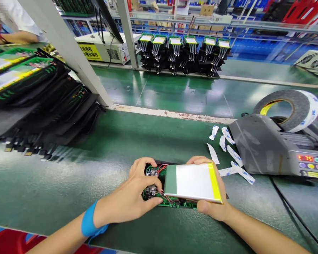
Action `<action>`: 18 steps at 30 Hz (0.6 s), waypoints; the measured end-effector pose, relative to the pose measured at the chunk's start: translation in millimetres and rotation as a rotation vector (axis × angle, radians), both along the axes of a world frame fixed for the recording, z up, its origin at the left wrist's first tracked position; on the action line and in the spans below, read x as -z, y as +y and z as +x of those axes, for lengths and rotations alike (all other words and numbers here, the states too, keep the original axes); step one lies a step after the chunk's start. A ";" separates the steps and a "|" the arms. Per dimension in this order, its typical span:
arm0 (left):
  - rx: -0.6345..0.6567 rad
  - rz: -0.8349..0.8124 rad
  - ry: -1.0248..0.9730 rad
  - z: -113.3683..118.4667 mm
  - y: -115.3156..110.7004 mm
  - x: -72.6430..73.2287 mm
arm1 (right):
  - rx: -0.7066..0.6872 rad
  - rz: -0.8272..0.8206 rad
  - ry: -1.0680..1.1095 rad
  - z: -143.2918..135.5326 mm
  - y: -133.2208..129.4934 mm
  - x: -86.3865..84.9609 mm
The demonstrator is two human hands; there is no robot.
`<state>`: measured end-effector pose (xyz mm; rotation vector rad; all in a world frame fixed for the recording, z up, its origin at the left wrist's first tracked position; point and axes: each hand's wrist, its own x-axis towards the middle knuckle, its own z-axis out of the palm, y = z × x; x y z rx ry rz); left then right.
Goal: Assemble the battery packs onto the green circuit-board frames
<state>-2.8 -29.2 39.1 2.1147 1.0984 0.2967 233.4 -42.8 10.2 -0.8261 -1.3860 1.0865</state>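
Observation:
A silver battery pack point(194, 181) with a yellow strip at its right end lies tilted over a green circuit board point(151, 183). Red wires show at the battery's left end. My right hand point(214, 197) is wrapped round the right end of the battery, thumb at the front edge and fingers behind. On the board's left part rests my left hand point(135, 190), its fingers curled over the components and its thumb at the front edge; a blue band circles that wrist. The board sits just above or on the green table point(116, 233); which one is unclear.
Stacked board assemblies point(47, 98) with black cables stand at the left. A tape dispenser point(265, 148) holding a tape roll point(302, 109) is at the right, with white liner scraps point(234, 155) beside it. Further back are more boards point(175, 53) and a metal post point(69, 53). A person's arm point(18, 37) shows top left.

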 end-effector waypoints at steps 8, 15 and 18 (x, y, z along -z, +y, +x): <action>0.013 0.160 -0.012 -7.5 7.2 4.8 | 0.015 0.021 -0.072 4.0 -5.7 1.6; 0.050 0.173 0.041 12.5 32.0 -9.4 | 0.077 0.251 -0.214 5.0 -10.0 8.0; 0.125 0.148 0.007 18.9 42.9 -12.0 | 0.046 0.411 -0.261 5.2 -9.5 6.2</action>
